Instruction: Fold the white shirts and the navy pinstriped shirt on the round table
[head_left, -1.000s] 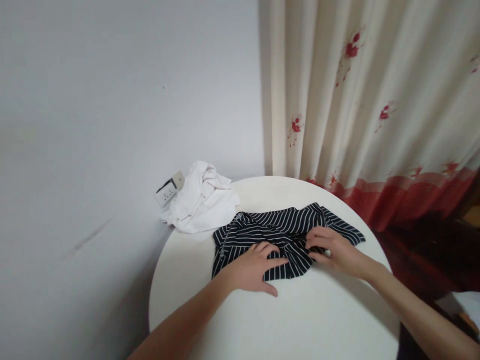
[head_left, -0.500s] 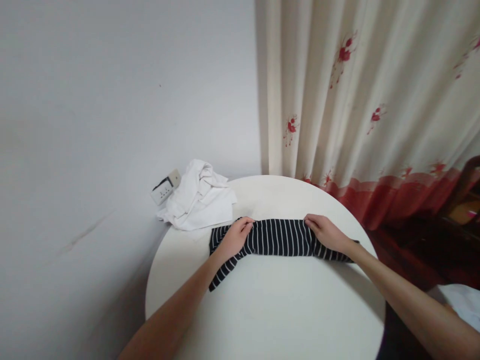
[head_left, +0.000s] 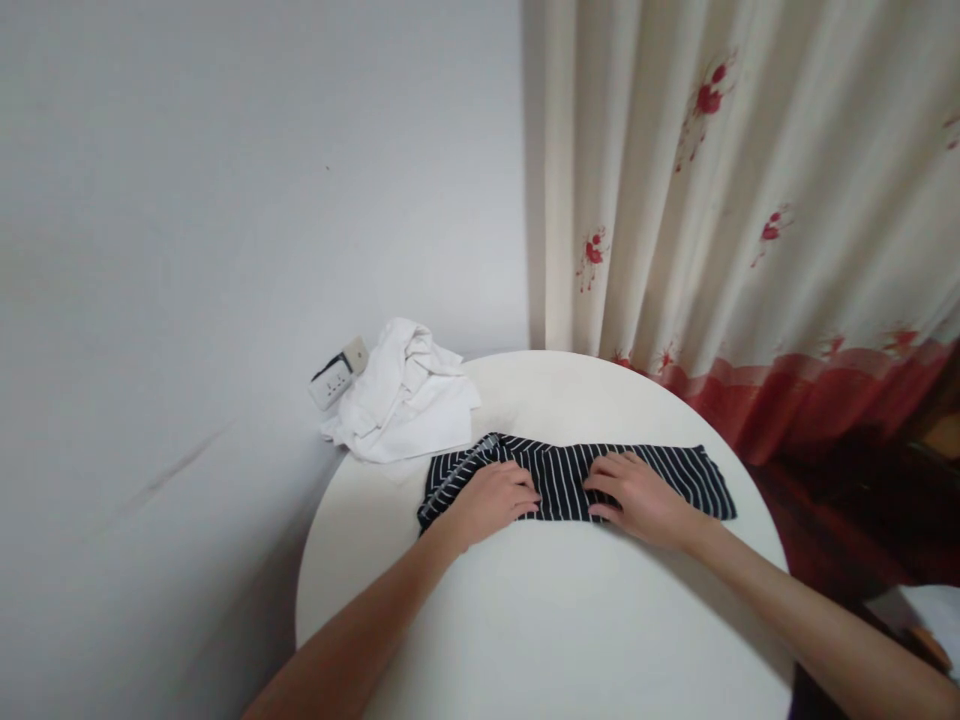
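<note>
I have a round, smooth white tabletop (head_left: 592, 620) in front of me. Across its far half lies a long, flattened strip of black fabric with thin white stripes (head_left: 561, 484), its right end near the rim. Just beyond its left end, I see a crumpled white cloth (head_left: 412, 405) heaped at the edge.

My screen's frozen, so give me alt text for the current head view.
A person's left hand and right hand rest on a black-and-white striped cloth lying in a strip across a round white table. A crumpled white cloth lies at the table's far left edge beside a wall socket; a flower-patterned curtain hangs at right.
</note>
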